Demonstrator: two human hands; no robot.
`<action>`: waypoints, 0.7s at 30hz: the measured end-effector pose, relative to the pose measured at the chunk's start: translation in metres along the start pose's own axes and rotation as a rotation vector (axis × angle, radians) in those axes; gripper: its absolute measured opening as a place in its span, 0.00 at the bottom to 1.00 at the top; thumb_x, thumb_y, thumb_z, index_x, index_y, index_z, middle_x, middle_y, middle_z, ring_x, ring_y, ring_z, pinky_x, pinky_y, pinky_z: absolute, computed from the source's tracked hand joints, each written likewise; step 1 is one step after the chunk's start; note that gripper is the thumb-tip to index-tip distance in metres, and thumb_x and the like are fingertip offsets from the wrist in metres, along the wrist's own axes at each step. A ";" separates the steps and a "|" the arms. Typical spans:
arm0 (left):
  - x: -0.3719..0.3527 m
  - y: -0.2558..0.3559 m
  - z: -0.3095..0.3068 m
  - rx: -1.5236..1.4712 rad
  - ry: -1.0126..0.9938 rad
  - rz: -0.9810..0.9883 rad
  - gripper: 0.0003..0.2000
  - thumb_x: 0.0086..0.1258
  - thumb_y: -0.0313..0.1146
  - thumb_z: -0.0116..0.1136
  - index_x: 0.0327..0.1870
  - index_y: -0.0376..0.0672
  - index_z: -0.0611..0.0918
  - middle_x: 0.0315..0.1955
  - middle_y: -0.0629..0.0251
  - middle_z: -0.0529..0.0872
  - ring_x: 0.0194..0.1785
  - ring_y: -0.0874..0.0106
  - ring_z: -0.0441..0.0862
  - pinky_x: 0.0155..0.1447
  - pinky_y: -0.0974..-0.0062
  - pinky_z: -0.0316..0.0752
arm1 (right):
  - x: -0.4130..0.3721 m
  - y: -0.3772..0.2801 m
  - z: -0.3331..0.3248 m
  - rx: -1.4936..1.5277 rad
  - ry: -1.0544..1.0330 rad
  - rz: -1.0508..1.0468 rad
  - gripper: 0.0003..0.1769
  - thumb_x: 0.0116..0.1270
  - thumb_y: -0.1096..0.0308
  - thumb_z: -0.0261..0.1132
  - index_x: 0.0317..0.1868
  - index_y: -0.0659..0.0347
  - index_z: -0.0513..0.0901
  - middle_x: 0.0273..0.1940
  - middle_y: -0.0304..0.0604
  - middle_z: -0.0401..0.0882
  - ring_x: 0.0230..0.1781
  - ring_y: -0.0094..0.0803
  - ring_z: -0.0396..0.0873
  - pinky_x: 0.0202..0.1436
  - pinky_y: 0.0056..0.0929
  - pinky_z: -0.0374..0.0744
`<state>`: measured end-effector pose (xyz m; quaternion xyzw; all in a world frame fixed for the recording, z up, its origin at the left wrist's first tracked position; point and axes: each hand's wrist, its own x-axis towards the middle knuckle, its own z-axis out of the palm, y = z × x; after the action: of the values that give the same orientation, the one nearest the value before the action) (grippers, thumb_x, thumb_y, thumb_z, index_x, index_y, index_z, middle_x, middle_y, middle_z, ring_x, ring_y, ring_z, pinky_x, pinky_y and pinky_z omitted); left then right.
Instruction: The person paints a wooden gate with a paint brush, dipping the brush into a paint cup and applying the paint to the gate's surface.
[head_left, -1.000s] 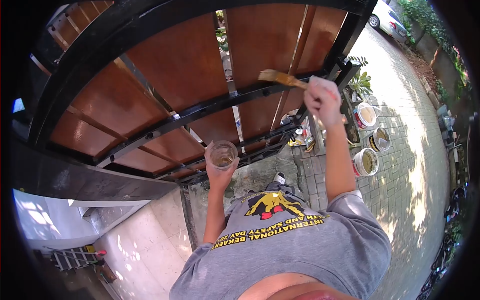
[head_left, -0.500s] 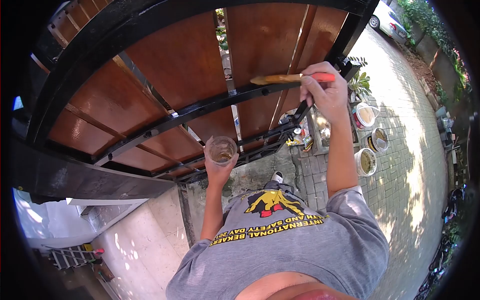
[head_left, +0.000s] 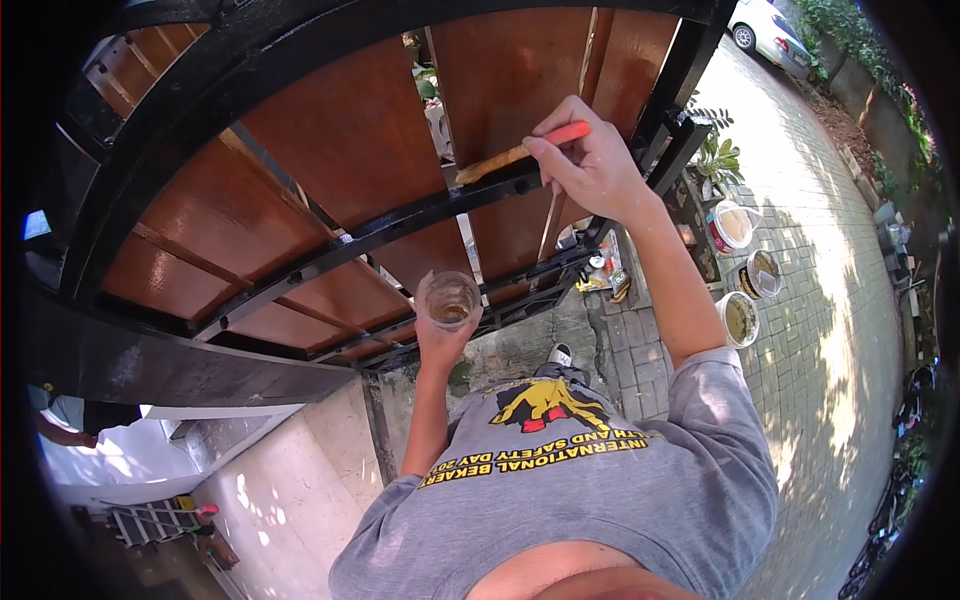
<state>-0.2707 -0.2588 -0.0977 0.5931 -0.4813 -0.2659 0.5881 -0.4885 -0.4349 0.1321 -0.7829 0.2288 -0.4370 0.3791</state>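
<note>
A clear cup [head_left: 450, 300] is held in the left hand [head_left: 442, 343], fingers curled round it, a red-handled brush [head_left: 502, 160] is pinched in the mostly closed right hand [head_left: 590, 170], tip by the gate's black rail [head_left: 400, 219], with buckets [head_left: 717, 233] and a white car [head_left: 770, 38] parked way beyond.

R hand [head_left: 590, 165] w/ brush [head_left: 493, 163] at blk rail [head_left: 400, 219], L hand [head_left: 441, 340] w/ clear cup [head_left: 452, 299]

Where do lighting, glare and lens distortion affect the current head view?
Head view: sunlight bleaches patches of grey brick paving; head view: glare whitens spots on the glossy reddish-brown panels; head view: the black gate-like frame looks bowed, probably by wide-angle distortion, and corners go black.
</note>
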 end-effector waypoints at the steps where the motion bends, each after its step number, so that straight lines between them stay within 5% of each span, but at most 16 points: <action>1: 0.000 0.000 0.000 0.013 -0.006 0.017 0.47 0.56 0.27 0.81 0.77 0.42 0.64 0.61 0.58 0.80 0.62 0.66 0.80 0.68 0.67 0.76 | 0.003 0.000 -0.002 -0.098 0.011 0.032 0.13 0.76 0.65 0.69 0.46 0.64 0.75 0.26 0.37 0.81 0.22 0.21 0.78 0.27 0.24 0.77; 4: -0.001 0.003 -0.001 0.018 0.002 0.021 0.47 0.56 0.27 0.82 0.77 0.43 0.64 0.61 0.58 0.80 0.63 0.67 0.80 0.69 0.67 0.76 | 0.005 -0.001 -0.019 -0.082 0.123 0.099 0.13 0.75 0.65 0.70 0.46 0.63 0.75 0.27 0.39 0.81 0.24 0.21 0.78 0.29 0.26 0.78; 8: -0.006 -0.004 -0.008 0.006 0.029 0.006 0.47 0.55 0.27 0.82 0.77 0.43 0.64 0.61 0.58 0.79 0.63 0.67 0.80 0.69 0.67 0.76 | -0.002 -0.008 -0.056 -0.556 0.343 -0.067 0.12 0.75 0.66 0.70 0.46 0.63 0.75 0.27 0.41 0.84 0.29 0.20 0.84 0.31 0.25 0.80; 12: -0.007 -0.011 -0.013 0.033 0.060 -0.009 0.47 0.55 0.27 0.82 0.77 0.43 0.64 0.61 0.58 0.80 0.63 0.67 0.80 0.69 0.67 0.76 | -0.013 -0.021 -0.049 -0.228 0.187 0.026 0.09 0.77 0.72 0.66 0.47 0.63 0.72 0.28 0.37 0.79 0.28 0.21 0.82 0.29 0.19 0.79; 14: -0.003 -0.009 -0.012 0.045 0.061 0.004 0.47 0.55 0.27 0.82 0.77 0.43 0.64 0.61 0.58 0.80 0.63 0.67 0.80 0.69 0.67 0.76 | -0.015 -0.016 -0.024 0.003 0.129 -0.079 0.12 0.75 0.66 0.70 0.46 0.63 0.76 0.29 0.41 0.85 0.28 0.22 0.85 0.31 0.23 0.81; 21: 0.004 0.002 -0.005 0.043 0.031 0.038 0.47 0.55 0.28 0.82 0.77 0.43 0.64 0.60 0.58 0.81 0.62 0.67 0.81 0.68 0.67 0.77 | -0.015 0.000 -0.032 -0.369 0.076 -0.044 0.15 0.73 0.64 0.71 0.47 0.63 0.75 0.30 0.48 0.85 0.27 0.37 0.85 0.33 0.32 0.80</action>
<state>-0.2657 -0.2600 -0.0939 0.6003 -0.4889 -0.2349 0.5877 -0.5233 -0.4373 0.1347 -0.8268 0.3022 -0.4251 0.2103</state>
